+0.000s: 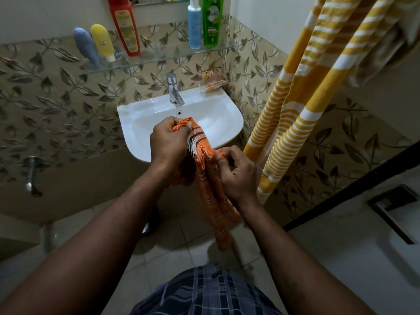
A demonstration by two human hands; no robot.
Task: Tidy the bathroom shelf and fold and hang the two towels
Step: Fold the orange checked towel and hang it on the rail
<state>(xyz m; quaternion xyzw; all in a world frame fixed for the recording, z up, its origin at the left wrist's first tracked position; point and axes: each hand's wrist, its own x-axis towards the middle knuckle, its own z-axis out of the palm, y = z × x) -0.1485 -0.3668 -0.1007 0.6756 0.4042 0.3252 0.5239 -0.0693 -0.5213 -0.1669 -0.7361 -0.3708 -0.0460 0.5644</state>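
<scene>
1. Orange towel (205,142) is held in the air in front of the sink (145,119), bunched lengthwise. Its fringed end w/ brown and white stripes is at the top. The rest hangs down btwn the forearms toward the tiled floor (172,251).
2. Left hand (169,142): the towel's upper end is gripped, fingers curled round it.
3. Right hand (238,176): a fold of the towel is pinched btwn thumb and fingertips, just below and to the right of the left hand.
4. Yellow towel (295,105) w/ white stripes is hung at the right, near the right hand but not touched.
5. Glass shelf (159,59) is fixed above the tap (175,89). Stood on it are a blue tube (86,45), yellow tube (102,42) and red bottle (125,26). Set apart at the right end are a blue-white bottle (195,23) and green bottle (210,21).
</scene>
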